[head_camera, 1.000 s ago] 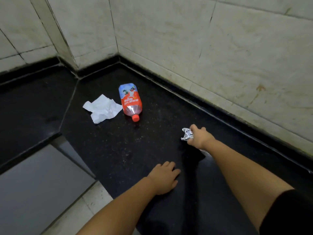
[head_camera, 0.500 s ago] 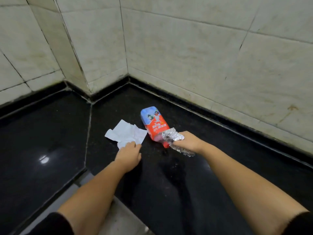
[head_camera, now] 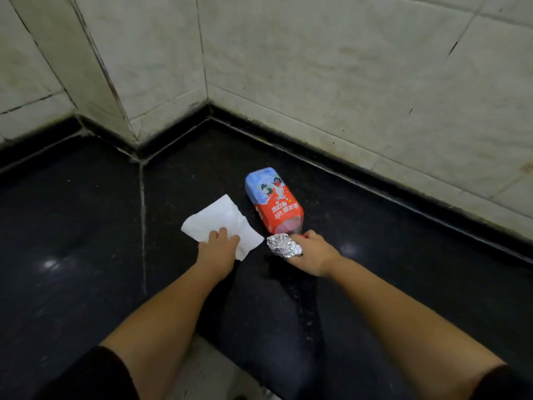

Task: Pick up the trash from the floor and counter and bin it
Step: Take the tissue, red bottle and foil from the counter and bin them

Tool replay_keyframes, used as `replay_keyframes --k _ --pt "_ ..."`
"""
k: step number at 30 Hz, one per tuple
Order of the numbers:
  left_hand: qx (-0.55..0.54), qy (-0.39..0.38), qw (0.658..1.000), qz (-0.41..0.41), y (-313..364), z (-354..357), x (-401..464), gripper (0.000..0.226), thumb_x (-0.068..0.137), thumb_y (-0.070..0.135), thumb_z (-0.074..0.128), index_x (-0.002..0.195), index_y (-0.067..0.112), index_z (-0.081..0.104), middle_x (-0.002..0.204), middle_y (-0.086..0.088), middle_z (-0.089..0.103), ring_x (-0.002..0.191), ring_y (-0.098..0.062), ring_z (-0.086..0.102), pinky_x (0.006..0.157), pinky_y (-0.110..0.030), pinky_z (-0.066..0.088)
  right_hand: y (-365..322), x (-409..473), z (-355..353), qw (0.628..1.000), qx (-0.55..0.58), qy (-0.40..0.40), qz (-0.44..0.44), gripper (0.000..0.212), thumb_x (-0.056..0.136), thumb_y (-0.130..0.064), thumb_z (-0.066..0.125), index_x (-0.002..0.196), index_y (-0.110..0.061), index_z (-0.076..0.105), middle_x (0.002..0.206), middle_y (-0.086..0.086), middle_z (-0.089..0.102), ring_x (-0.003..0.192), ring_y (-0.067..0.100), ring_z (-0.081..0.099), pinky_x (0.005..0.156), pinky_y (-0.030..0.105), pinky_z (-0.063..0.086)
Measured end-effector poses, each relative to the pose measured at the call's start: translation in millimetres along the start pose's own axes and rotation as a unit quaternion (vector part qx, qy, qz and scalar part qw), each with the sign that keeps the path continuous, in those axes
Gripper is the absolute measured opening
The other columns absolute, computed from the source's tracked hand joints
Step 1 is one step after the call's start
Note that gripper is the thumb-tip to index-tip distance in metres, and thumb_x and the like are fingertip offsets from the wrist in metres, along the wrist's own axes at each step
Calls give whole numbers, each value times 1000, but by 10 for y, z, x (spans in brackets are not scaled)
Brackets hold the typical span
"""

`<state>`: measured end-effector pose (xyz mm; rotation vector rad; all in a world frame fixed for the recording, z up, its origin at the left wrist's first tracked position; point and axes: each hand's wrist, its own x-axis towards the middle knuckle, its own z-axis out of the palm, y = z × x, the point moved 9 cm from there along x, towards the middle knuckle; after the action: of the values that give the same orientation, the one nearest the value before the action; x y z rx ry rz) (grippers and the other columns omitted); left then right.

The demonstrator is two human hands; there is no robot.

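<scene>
Foil ball (head_camera: 284, 245) clutched in right hand (head_camera: 314, 254); left hand (head_camera: 217, 249) presses tissue (head_camera: 222, 225).

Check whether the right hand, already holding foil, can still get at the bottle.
Probably yes. The right hand holds the foil ball, yet its fingertips already reach the bottle at its cap end, with nothing between. A firm grasp looks doubtful.

Head view, steeply down, close

Left hand (head_camera: 218, 249) on tissue (head_camera: 219, 223), right hand (head_camera: 313, 255) around foil (head_camera: 282, 245).
</scene>
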<state>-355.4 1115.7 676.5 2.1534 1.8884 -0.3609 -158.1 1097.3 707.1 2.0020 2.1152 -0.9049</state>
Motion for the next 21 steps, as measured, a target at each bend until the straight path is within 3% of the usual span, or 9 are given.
replay_keyframes --k 3,7,13,18,21 --pt "-27 -15 999 31 -32 59 -84 36 91 10 46 127 13 43 132 -13 39 121 -30 42 97 -43 45 -146 -38 -75 999 -25 18 -21 52 86 -44 58 133 -27 44 122 15 47 119 35 47 102 38 43" --pt "-119 -28 993 0 -230 100 -311 35 93 11 41 127 8 44 128 -13 47 117 -28 50 100 -40 46 -495 -109 -355 995 -7 68 -72 52 86 -41 58 133 -26 42 126 15 51 117 36 50 96 39 46" --pt "-150 98 977 -116 -611 -353 -886 28 90 9 42 115 3 53 123 -13 53 116 -27 51 98 -34 39 -1009 -348 -615 982 -13 91 -166 53 84 -47 54 132 -28 39 127 16 54 114 39 54 95 46 48" --pt "-214 190 938 -196 -957 -404 -1864 22 85 4 46 102 2 58 118 -17 56 114 -32 53 97 -40 44 -1518 -860 -378 955 -46 69 -286 47 86 -44 55 126 -23 44 122 16 56 110 38 55 89 43 49" --pt "-219 213 909 -284 -1031 -170 -2701 28 84 9 42 103 1 60 118 -15 57 114 -31 54 94 -35 40 -1779 -1318 -33 930 -70 39 -358 44 86 -41 55 124 -22 44 119 14 56 107 38 55 84 42 48"
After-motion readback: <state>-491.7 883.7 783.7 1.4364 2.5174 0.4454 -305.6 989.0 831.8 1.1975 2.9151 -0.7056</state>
